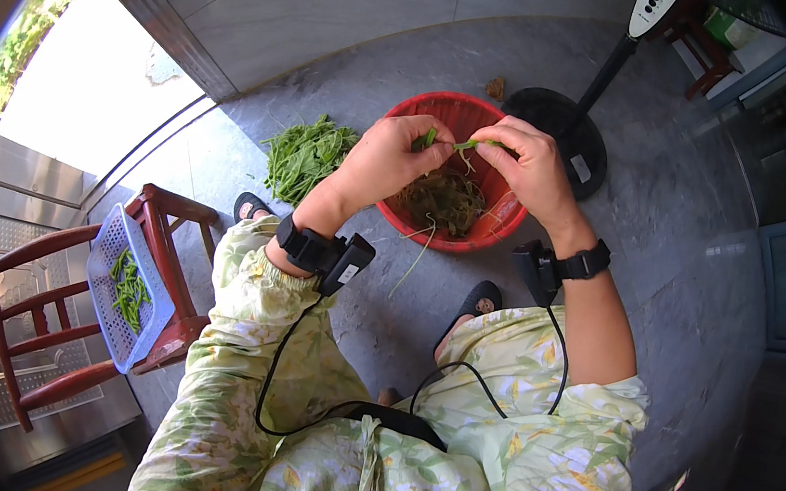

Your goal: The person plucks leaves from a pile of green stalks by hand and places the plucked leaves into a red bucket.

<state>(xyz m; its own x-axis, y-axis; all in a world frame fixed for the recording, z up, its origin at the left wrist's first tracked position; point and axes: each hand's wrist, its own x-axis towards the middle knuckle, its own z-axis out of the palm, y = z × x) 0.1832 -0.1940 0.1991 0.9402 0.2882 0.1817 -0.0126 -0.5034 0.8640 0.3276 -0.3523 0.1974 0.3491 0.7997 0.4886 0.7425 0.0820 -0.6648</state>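
Above a red plastic bucket [501, 223], my left hand [392, 154] and my right hand [523, 160] face each other, fingertips pinched. Between them runs a green vegetable stem [464, 146], with a pale stringy strip hanging from it. My left hand also grips short green stem pieces [425, 140]. In the bucket lies a tangle of brownish-green peelings [445, 204], and a long pale strand [412, 266] trails over the rim to the floor. Leafy green stalks [309, 156] are heaped on the floor left of the bucket.
On a red-brown wooden chair [183, 203] at the left rests a blue plastic basket [161, 303] holding cut green stem pieces [132, 292]. A fan's round black base [590, 141] stands behind the bucket to the right. Cables [275, 370] run from both wrist devices to my waist. An open doorway [101, 67] lies upper left.
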